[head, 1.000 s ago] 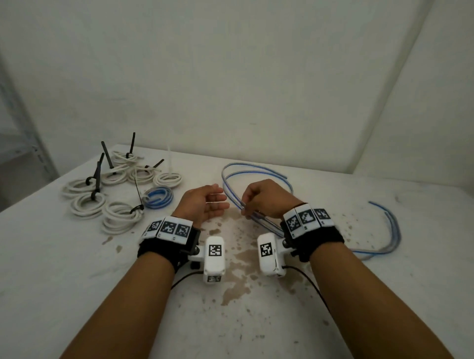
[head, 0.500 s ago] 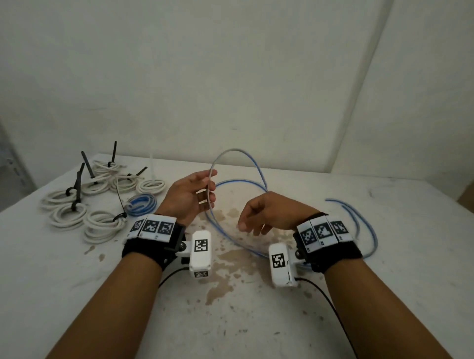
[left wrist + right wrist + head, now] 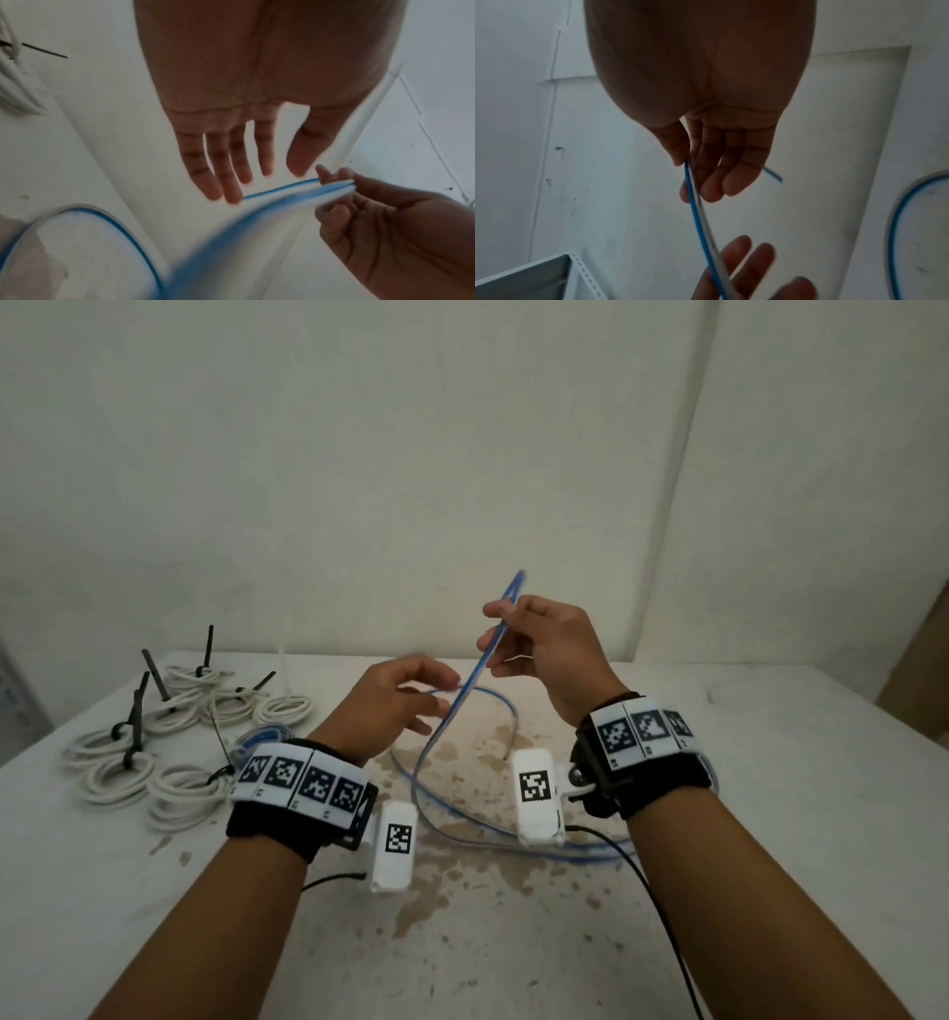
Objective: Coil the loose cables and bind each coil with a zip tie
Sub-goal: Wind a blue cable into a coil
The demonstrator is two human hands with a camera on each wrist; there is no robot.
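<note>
While bound coils crowd the far left of the stained white worktop, a person works a loose blue cable above its middle. Leftmost lie the white cable coils, each cinched with a black zip tie whose tail stands up, and just right of them a small blue coil sits partly hidden behind the left wristband. Next comes the left hand, raised over the worktop with its fingers stretched out and spread, grip apart; the fingertips touch a strand of the cable, though whether any finger curls round it cannot be told from the blurred views. Rising from there, a doubled strand of the blue cable slants up to the right hand, held higher and just beside the left, its grip clamped on the strand between thumb and fingers, with a short end poking out above the hand. Below both hands the rest of the cable lies in wide loops on the worktop, running under the right wrist camera toward the right.
</note>
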